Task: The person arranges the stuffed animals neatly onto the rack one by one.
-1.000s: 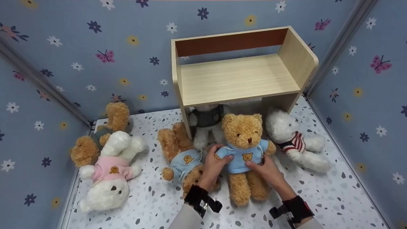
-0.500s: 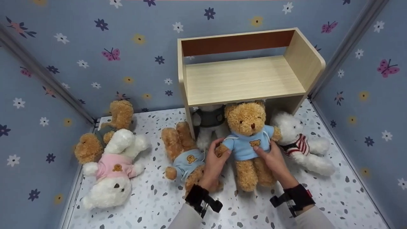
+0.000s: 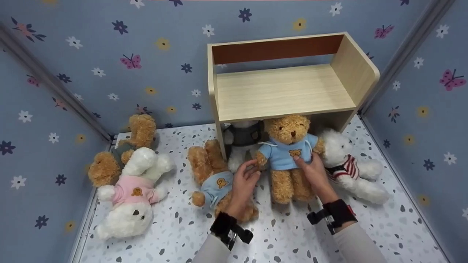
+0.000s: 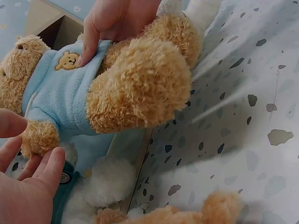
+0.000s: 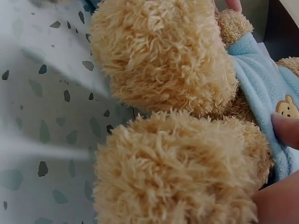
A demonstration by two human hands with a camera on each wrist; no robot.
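Observation:
A tan teddy bear (image 3: 287,157) in a light blue hoodie stands upright at the front of the shelf's lower opening. My right hand (image 3: 315,173) holds its side, thumb across the front near the bear-face patch; the fingers behind are hidden. My left hand (image 3: 244,186) is beside the bear's paw (image 4: 39,137), with thumb and fingers loosely spread around it. Under my left wrist lies a second tan bear (image 3: 219,182) in light blue, head toward me. Behind, a bear in a dark grey vest (image 3: 245,134) stands in the lower compartment, its head hidden by the board.
The wooden shelf (image 3: 285,89) stands against the flowered back wall. To the right, a white bear (image 3: 353,168) in a striped top leans beside it. At left lie a white bear in pink (image 3: 133,191) and a brown bear (image 3: 106,168).
The blue-hooded bear has moved back toward the shelf, its head now near the board's edge. My left hand has loosened from its paw; my right hand keeps its hold.

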